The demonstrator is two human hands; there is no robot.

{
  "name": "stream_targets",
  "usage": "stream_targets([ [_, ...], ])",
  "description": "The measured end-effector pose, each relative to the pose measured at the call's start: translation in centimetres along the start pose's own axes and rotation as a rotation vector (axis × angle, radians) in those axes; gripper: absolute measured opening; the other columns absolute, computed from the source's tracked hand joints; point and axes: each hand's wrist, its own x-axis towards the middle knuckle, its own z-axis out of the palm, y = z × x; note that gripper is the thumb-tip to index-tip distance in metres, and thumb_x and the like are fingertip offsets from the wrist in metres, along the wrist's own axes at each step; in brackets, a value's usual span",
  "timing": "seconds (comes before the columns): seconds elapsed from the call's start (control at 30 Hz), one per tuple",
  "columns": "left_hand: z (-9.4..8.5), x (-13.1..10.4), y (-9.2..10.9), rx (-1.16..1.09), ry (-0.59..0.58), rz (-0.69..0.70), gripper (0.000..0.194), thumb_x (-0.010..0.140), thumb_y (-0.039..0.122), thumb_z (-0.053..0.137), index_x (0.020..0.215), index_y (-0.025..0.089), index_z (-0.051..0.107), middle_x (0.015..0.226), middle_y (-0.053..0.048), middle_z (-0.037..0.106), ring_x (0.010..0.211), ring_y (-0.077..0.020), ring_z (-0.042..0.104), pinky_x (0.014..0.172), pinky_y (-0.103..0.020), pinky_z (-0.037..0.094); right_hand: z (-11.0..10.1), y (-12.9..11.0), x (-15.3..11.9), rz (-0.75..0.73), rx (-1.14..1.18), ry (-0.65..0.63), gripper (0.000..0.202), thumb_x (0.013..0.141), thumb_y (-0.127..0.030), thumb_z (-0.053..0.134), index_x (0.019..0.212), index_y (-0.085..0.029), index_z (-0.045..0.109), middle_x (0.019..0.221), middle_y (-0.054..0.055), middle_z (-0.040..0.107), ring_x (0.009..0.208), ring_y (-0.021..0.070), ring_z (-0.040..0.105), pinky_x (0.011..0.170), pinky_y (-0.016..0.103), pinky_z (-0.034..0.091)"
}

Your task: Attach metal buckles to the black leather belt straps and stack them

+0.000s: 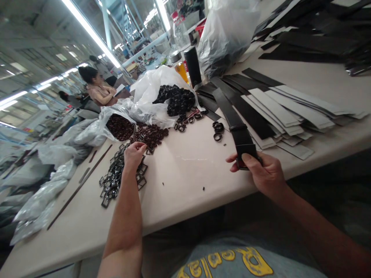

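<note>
My right hand [267, 173] grips the end of a black belt strap [227, 108], thumb on top. A dark buckle frame [242, 166] shows at that end, and a loop [238, 127] sits around the strap. On the left, my left hand [133, 156] is at the edge of a heap of small dark brown pieces [155, 135]. Its fingertips are pinched together; whatever lies between them is too small to make out. Below and beside this hand spreads a pile of metal buckle frames [114, 175].
Black belt loops [181, 101] spill from a white plastic bag [153, 83]. Several straps [284, 108] lie at right. A bottle of amber liquid [181, 69] and a black flask [192, 65] stand behind. Another person [101, 90] sits far left.
</note>
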Motion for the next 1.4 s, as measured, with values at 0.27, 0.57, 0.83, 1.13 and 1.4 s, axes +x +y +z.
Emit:
stream_targets([
  [0.27,1.2,-0.4,-0.5,-0.150,-0.057,0.058,0.031,0.079,0.044,0.061,0.088,0.018,0.076,0.067,-0.002,0.070,0.063,-0.0165,0.061,0.063,-0.025,0.047,0.3,-0.3,0.0,-0.009,-0.044,0.000,0.043,0.089,-0.059,0.063,0.085,-0.018,0.072,0.084,0.007,0.076,0.059,0.0156,0.069,0.062,0.028,0.059],
  [0.57,6.6,2.2,13.0,-0.248,-0.149,0.398,0.019,0.084,0.030,0.066,0.098,0.023,0.077,0.106,-0.004,0.072,0.088,-0.0176,0.066,0.086,-0.027,0.048,0.3,-0.7,0.2,-0.021,-0.063,-0.006,0.045,0.088,-0.060,0.062,0.083,-0.016,0.072,0.080,0.008,0.075,0.058,0.0171,0.069,0.059,0.028,0.059],
  [0.83,10.8,4.0,18.2,-0.204,-0.206,0.342,0.011,0.074,0.023,0.075,0.084,0.021,0.078,0.102,-0.009,0.067,0.101,-0.0284,0.064,0.092,-0.036,0.045,0.1,-0.5,0.0,-0.015,-0.032,-0.043,0.044,0.091,-0.057,0.060,0.084,-0.015,0.072,0.078,0.008,0.075,0.059,0.0176,0.071,0.060,0.027,0.057],
  [1.13,8.0,0.7,19.8,-0.639,-0.405,0.175,0.034,0.080,0.051,0.066,0.075,0.018,0.066,0.069,-0.002,0.060,0.059,-0.0128,0.055,0.057,-0.026,0.044,0.0,-0.1,0.1,0.016,0.050,-0.079,0.043,0.093,-0.053,0.059,0.095,-0.013,0.074,0.087,0.011,0.077,0.068,0.0192,0.073,0.068,0.031,0.059],
  [1.4,4.2,-9.8,18.5,-1.256,-0.993,-0.100,0.041,0.060,0.045,0.088,0.069,0.016,0.062,0.058,0.005,0.047,0.047,-0.0028,0.035,0.041,-0.016,0.023,-0.7,-0.8,0.6,0.114,0.239,-0.193,0.048,0.086,-0.054,0.067,0.115,-0.016,0.071,0.097,0.009,0.076,0.084,0.0212,0.076,0.078,0.032,0.058],
])
